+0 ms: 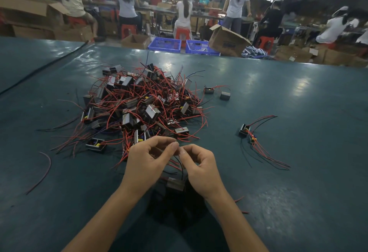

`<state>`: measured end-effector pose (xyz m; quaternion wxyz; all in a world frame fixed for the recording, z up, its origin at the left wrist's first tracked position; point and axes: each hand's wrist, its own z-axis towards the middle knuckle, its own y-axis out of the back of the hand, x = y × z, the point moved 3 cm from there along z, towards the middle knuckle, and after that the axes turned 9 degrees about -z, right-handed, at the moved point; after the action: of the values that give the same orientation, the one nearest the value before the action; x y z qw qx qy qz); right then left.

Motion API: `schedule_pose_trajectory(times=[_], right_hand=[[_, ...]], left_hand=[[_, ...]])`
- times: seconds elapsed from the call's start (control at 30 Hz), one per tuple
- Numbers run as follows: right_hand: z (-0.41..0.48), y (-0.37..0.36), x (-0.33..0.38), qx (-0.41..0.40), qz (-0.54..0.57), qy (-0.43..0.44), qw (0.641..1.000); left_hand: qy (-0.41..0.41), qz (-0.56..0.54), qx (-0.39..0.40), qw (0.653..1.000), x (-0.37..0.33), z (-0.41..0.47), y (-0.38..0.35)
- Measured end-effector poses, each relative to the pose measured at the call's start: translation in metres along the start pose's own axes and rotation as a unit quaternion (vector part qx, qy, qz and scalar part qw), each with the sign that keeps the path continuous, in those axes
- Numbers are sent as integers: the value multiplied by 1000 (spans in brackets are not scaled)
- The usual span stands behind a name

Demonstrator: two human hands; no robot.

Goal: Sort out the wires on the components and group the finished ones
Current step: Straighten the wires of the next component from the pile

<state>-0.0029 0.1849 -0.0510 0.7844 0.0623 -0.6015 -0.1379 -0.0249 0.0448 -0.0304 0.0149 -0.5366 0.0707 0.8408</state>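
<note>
A: Checking the bench now. The teal table mat (278,112) fills the view. A big tangled pile of components (143,102), red and black wiring all through it, sits centre-left.
B: Hands?
A: Left hand (147,158) and right hand (199,164) are together just in front of the pile, fingertips meeting. Both are curled in a pinch on the leads (180,164) of one component.
B: Finished ones?
A: Sorted group (246,132) is on the mat, well to the right of the pile. Its wires trail toward the near right.
B: And the one being worked?
A: Held component (175,184) is a small metal-cased block, low between the wrists. A black lead runs up from it into the pinch. Can't tell if it rests on the mat or hangs.
B: Strays?
A: Two single components (209,90) lie near the pile's far-right edge. One loose red wire (42,172) is on the mat at near left.
</note>
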Motion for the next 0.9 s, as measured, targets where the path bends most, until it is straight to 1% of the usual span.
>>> schedule_pose_trajectory(times=[0.13,0.3,0.47,0.53,0.67,0.73,0.8,0.9], right_hand=[[0,0,-2,-2,-2,-3,1000],[0,0,-2,2,-6,-4,1000],[0,0,0,-8,-24,-2,1000],[0,0,-1,-11,-31,-11,999],[0,0,-1,-9,-22,-25,999],[0,2,-1,-16,-27,-23,999],[1,3,-1,-21,-33,-22,999],[1,4,-2,-29,-49,-12,998]], left_hand=[[20,17,38,999,2,2,1],[61,-1,48,997,7,4,3],[38,27,34,998,10,5,5],[53,10,36,998,11,6,5],[119,-55,58,990,15,7,3],[139,-78,64,985,15,8,3],[123,-60,74,988,12,8,5],[84,5,102,991,10,6,6]])
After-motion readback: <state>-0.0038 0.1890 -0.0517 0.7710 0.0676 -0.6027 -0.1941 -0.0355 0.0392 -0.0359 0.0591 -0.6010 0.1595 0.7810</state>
